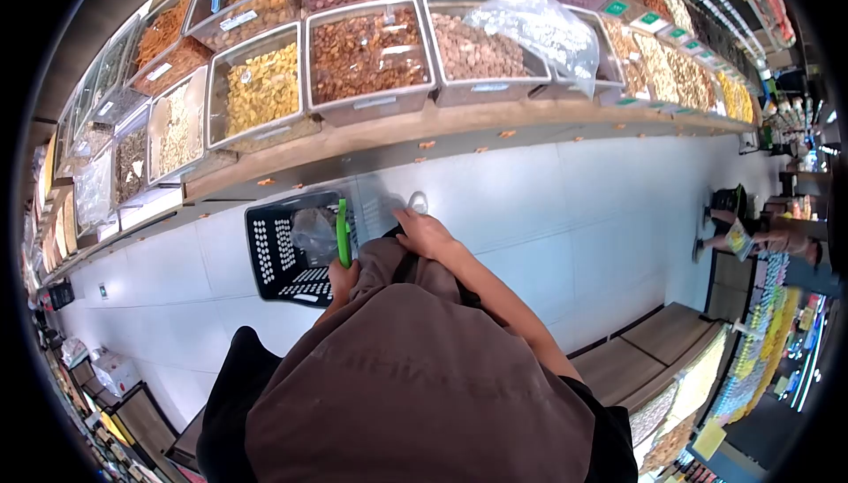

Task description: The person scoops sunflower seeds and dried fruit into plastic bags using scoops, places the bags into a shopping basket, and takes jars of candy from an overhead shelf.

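My left hand [342,281] is closed around the green handle [343,234] of a black shopping basket [263,264]. The basket hangs at my left side, with a crumpled clear plastic bag [314,229] inside it. In front of my body, my right hand [426,234] has its fingers curled in. A small pale loop [418,201] shows at those fingertips; what it belongs to cannot be made out.
Ahead runs a wooden-edged counter [495,116] with bins of dried goods, including yellow pieces [262,83] and brown ones [367,50]. A clear bag [543,28] lies over two bins. Another person [751,235] stands far right, near wooden shelving [654,342].
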Action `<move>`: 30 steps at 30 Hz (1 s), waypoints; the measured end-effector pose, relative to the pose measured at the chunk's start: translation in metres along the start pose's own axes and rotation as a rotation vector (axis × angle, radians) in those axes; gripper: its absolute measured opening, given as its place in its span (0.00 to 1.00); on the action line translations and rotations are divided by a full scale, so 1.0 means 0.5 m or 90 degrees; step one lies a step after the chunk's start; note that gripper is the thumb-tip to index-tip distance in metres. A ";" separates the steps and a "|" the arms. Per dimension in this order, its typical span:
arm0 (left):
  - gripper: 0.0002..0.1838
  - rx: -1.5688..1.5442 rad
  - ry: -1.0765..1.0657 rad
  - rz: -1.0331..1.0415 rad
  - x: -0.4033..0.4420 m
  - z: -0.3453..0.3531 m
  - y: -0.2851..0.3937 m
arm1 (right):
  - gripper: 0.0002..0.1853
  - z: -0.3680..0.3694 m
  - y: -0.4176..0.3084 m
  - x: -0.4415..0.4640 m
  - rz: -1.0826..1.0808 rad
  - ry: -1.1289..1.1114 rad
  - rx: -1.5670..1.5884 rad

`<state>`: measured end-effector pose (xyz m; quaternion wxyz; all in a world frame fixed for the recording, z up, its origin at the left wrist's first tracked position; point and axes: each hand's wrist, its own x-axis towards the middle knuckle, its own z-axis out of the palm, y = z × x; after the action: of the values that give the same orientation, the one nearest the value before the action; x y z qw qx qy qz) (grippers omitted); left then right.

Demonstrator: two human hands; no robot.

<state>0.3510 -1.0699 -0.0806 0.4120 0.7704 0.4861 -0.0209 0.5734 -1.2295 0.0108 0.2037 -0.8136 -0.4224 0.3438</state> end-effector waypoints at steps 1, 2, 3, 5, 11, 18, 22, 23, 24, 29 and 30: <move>0.21 -0.009 -0.003 -0.017 0.018 0.018 -0.012 | 0.30 -0.026 0.018 0.017 -0.001 -0.002 -0.012; 0.21 0.001 0.033 0.006 0.032 0.035 -0.025 | 0.26 -0.044 0.035 0.030 0.013 -0.003 -0.020; 0.21 -0.003 0.033 0.001 0.043 0.047 -0.036 | 0.23 -0.053 0.051 0.041 0.026 -0.005 -0.025; 0.21 -0.023 0.046 0.010 0.063 0.072 -0.051 | 0.19 -0.042 0.117 0.068 0.014 0.025 -0.015; 0.20 -0.026 0.069 -0.025 0.082 0.079 -0.032 | 0.19 -0.094 0.173 0.082 0.097 0.086 0.132; 0.20 0.023 0.077 -0.098 0.075 0.079 -0.024 | 0.14 -0.279 0.282 0.138 0.022 0.471 0.084; 0.21 0.020 0.079 -0.125 0.040 0.052 0.061 | 0.24 -0.496 0.325 0.184 -0.034 0.618 -0.040; 0.21 0.020 0.065 -0.163 0.038 0.053 0.078 | 0.29 -0.536 0.336 0.199 -0.057 0.668 -0.145; 0.23 -0.023 0.104 -0.128 0.035 0.063 0.078 | 0.31 -0.576 0.319 0.201 0.035 0.666 -0.120; 0.26 -0.106 0.125 -0.231 0.044 0.071 0.147 | 0.33 -0.693 0.409 0.250 0.309 0.449 -0.094; 0.27 -0.119 0.118 -0.248 0.048 0.075 0.158 | 0.22 -0.695 0.452 0.266 0.323 0.385 -0.142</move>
<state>0.4379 -1.0919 -0.0671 0.4235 0.6193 0.6609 0.0160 1.0054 -1.2602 0.0553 0.1378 -0.9735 -0.1638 0.0808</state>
